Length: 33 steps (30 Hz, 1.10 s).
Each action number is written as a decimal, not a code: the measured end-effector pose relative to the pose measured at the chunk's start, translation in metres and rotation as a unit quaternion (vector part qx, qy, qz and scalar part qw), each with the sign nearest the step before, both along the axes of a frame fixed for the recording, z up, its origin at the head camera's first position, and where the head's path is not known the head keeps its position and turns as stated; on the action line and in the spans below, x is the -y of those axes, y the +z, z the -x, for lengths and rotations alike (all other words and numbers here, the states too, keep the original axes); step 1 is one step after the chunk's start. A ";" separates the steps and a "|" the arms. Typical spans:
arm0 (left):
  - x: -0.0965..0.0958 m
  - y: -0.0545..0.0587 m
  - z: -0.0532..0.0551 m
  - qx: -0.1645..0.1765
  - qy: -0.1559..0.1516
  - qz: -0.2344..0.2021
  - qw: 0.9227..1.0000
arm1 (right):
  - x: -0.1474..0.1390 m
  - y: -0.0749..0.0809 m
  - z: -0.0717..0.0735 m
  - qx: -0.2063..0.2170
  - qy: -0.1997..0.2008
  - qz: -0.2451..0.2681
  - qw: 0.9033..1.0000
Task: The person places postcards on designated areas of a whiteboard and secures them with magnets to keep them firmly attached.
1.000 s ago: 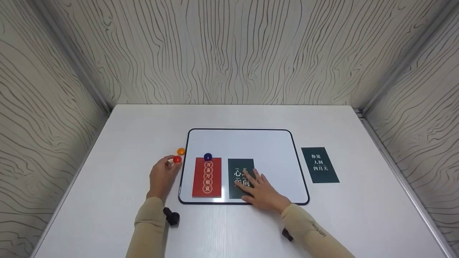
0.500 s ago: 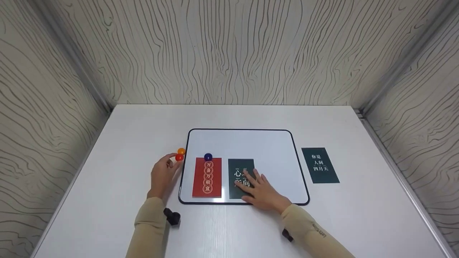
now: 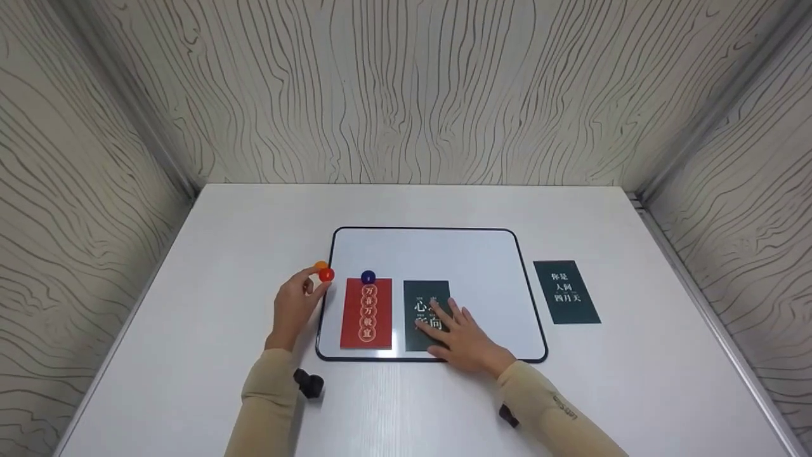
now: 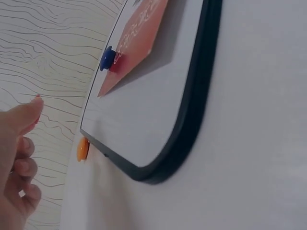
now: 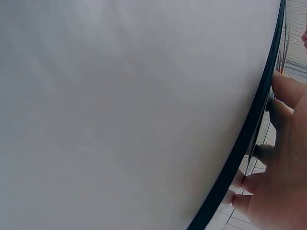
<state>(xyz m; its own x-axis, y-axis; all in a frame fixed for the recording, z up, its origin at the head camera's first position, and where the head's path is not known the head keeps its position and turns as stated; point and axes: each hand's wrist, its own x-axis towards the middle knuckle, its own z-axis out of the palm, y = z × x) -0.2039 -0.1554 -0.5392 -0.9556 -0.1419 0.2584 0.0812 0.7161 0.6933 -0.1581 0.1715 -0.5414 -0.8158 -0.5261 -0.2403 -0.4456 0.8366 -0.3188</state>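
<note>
Between thumb and index finger, my left hand [image 3: 295, 308] pinches a round red magnet [image 3: 326, 275] over the left rim of a whiteboard [image 3: 431, 251]. Just behind it is an orange magnet [image 4: 82, 149], on the table beside the board. A blue magnet [image 3: 368, 277] sits on the top edge of a red card [image 3: 350, 314], which lies on the board's left part. My right hand [image 3: 468, 343] rests with spread fingers on a dark green card [image 3: 415, 339] in the board's lower middle. The left wrist view mostly hides the red magnet behind the thumb.
Another dark green card [image 3: 566, 292] with white writing lies on the white table [image 3: 641, 381], right of the board. Black wrist-worn pieces [image 3: 309, 384] show beside the left sleeve and under the right one. Patterned walls [image 3: 406, 95] enclose the back and sides.
My left hand has moved right and slightly away from me with the red magnet, from beside the board to over its left rim. The right hand has stayed put on the green card.
</note>
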 end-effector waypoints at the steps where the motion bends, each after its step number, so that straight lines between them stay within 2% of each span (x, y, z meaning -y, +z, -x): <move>1: -0.001 0.000 0.000 -0.006 -0.003 0.002 1.000 | 0.000 0.000 0.000 0.000 0.000 0.000 1.000; 7: -0.009 0.002 -0.001 -0.037 -0.022 0.019 0.999 | 0.000 0.000 0.001 -0.004 0.005 -0.004 1.000; 14: -0.018 0.008 -0.004 -0.015 -0.032 0.015 0.999 | 0.000 -0.001 0.002 -0.007 0.004 -0.009 1.000; 21: -0.028 0.017 -0.008 -0.007 -0.052 0.010 0.999 | -0.002 -0.002 0.002 -0.018 0.005 -0.007 1.000; 33: -0.044 0.021 -0.013 0.016 -0.080 0.008 0.997 | -0.003 -0.001 0.000 -0.015 0.012 0.006 1.000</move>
<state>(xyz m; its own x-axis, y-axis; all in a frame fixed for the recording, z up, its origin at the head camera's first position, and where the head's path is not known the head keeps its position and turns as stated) -0.1910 -0.1112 -0.5182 -0.9734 0.0162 0.2286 0.1727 0.7075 0.6853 -0.1584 0.1745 -0.5427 -0.8100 -0.5480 -0.2088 -0.4750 0.8218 -0.3146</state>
